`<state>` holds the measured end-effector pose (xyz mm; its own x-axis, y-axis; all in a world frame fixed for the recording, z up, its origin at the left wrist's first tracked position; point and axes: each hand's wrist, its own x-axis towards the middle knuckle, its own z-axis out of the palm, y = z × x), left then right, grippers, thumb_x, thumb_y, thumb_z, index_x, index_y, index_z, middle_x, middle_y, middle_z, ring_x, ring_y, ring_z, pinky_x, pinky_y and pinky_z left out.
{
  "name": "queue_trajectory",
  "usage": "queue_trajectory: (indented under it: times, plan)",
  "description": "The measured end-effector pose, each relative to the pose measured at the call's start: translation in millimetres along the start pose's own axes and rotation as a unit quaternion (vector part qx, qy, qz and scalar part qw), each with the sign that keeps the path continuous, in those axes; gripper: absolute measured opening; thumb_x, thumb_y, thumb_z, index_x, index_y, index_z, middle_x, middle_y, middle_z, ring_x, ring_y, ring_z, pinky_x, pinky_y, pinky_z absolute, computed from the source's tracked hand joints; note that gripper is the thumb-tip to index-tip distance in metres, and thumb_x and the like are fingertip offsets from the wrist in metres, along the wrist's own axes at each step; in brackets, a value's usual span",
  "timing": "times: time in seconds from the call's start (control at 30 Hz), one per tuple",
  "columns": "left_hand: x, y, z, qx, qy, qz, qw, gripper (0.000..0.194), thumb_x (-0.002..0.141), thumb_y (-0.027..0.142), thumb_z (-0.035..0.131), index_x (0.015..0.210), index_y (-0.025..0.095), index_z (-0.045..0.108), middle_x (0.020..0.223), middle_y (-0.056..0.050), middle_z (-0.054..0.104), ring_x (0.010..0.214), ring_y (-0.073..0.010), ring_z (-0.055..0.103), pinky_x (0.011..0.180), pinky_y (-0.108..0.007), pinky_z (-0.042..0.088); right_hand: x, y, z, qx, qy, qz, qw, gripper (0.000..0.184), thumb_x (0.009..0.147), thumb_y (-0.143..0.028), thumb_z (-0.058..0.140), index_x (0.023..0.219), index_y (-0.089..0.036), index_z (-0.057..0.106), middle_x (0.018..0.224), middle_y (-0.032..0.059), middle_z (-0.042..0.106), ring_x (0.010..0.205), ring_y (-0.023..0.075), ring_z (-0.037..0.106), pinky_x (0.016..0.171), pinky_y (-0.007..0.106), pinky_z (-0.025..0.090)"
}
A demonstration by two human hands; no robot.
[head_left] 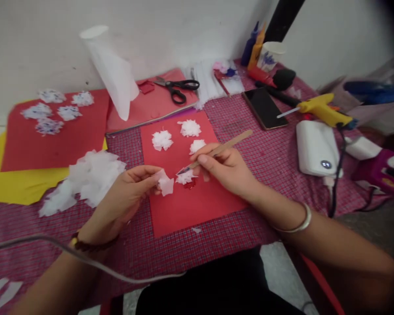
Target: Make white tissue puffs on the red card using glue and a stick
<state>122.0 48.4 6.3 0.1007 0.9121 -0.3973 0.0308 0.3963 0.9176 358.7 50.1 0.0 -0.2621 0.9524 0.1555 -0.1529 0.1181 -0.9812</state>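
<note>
A red sheet of paper lies on the checked cloth in front of me, with several white crumpled-paper tufts on it. My left hand pinches a small piece of white tissue paper above the sheet's left part. In my right hand is a thin flat wooden stick, held like a pencil. Its dark tip touches or hovers just over the nearest white tuft; I cannot tell which. A dark red wet-looking patch shows just below that tuft.
Loose white paper pieces are heaped at left. Another red sheet bears blue-flecked tufts. Behind are scissors and a rolled white paper. At right lie a phone, yellow glue gun and white power bank. A cable crosses the front.
</note>
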Motion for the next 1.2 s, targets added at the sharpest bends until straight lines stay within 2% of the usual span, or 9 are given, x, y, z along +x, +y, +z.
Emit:
queue_trajectory:
  times: [0.07,0.17,0.27,0.37,0.5,0.63,0.9,1.2]
  plan:
    - [-0.6,-3.5,7.8,-0.004,-0.023,0.017,1.0,0.027,0.06,0.02,0.085,0.085,0.021,0.076,0.077,0.0,0.072,0.062,-0.0102,0.061,0.058,-0.022,0.051,-1.6,0.3,2.2,-0.012,-0.016,-0.006,1.0,0.031,0.092,-0.048,0.065,0.09,-0.018,0.067,0.07,-0.0006,0.069,0.053,0.0069,0.057,0.05,0.021,0.045]
    - [-5.0,-4.7,4.8,0.055,-0.051,0.038,0.997,0.026,0.065,0.023,0.083,0.09,0.021,0.075,0.078,0.0,0.071,0.065,-0.011,0.062,0.06,-0.022,0.051,-3.1,2.1,4.6,-0.012,-0.031,-0.003,0.999,0.028,0.093,-0.046,0.064,0.09,-0.018,0.066,0.07,-0.0008,0.069,0.054,0.0073,0.058,0.051,0.021,0.046]
    - [-10.3,-1.7,-8.5,0.163,-0.101,0.037,0.981,0.011,0.071,0.028,0.079,0.077,0.021,0.073,0.067,0.001,0.066,0.058,-0.0105,0.056,0.053,-0.021,0.046,-4.4,2.8,6.4,-0.006,-0.042,0.002,0.999,0.024,0.094,-0.043,0.064,0.09,-0.019,0.066,0.069,-0.0009,0.069,0.058,0.0088,0.062,0.054,0.022,0.047]
    - [-12.4,1.3,-18.5,0.221,-0.112,0.041,0.968,0.013,0.075,0.031,0.076,0.066,0.022,0.072,0.061,0.001,0.064,0.053,-0.0102,0.052,0.048,-0.021,0.041,-5.9,1.7,8.3,-0.003,-0.049,0.007,0.999,0.023,0.094,-0.041,0.064,0.09,-0.019,0.067,0.07,-0.0005,0.069,0.06,0.0091,0.062,0.055,0.022,0.047]
    - [-9.2,0.4,-16.6,0.148,-0.066,0.055,0.985,0.008,0.074,0.03,0.075,0.073,0.022,0.076,0.061,-0.001,0.067,0.052,-0.0116,0.055,0.047,-0.022,0.044,-7.6,-0.5,11.9,-0.014,-0.056,0.014,0.998,0.023,0.094,-0.041,0.064,0.094,-0.019,0.068,0.075,0.0006,0.071,0.06,0.0087,0.061,0.056,0.023,0.049]
    - [-7.7,-2.7,-9.1,0.08,-0.061,0.059,0.993,0.008,0.071,0.027,0.077,0.076,0.021,0.075,0.065,-0.002,0.07,0.057,-0.0132,0.061,0.052,-0.024,0.05,-7.6,0.6,16.4,-0.022,-0.066,0.005,0.998,0.019,0.094,-0.037,0.064,0.095,-0.018,0.069,0.077,0.0007,0.071,0.061,0.0085,0.061,0.059,0.023,0.049]
    - [-9.9,-5.5,-4.8,0.087,-0.068,0.061,0.992,0.008,0.071,0.025,0.076,0.078,0.021,0.077,0.072,-0.002,0.073,0.062,-0.0132,0.063,0.059,-0.025,0.052,-7.6,10.0,23.4,-0.003,-0.08,-0.006,0.997,0.016,0.095,-0.035,0.062,0.097,-0.02,0.068,0.08,0.0012,0.07,0.073,0.0112,0.065,0.059,0.023,0.048]
    - [-13.9,-4.9,-0.5,0.041,-0.057,0.041,0.997,0.009,0.068,0.024,0.081,0.077,0.023,0.079,0.071,-0.002,0.074,0.062,-0.013,0.064,0.06,-0.025,0.054,-7.2,8.8,24.2,-0.022,-0.076,-0.008,0.997,0.012,0.094,-0.031,0.061,0.097,-0.022,0.067,0.082,0.0004,0.068,0.075,0.0113,0.064,0.06,0.024,0.048]
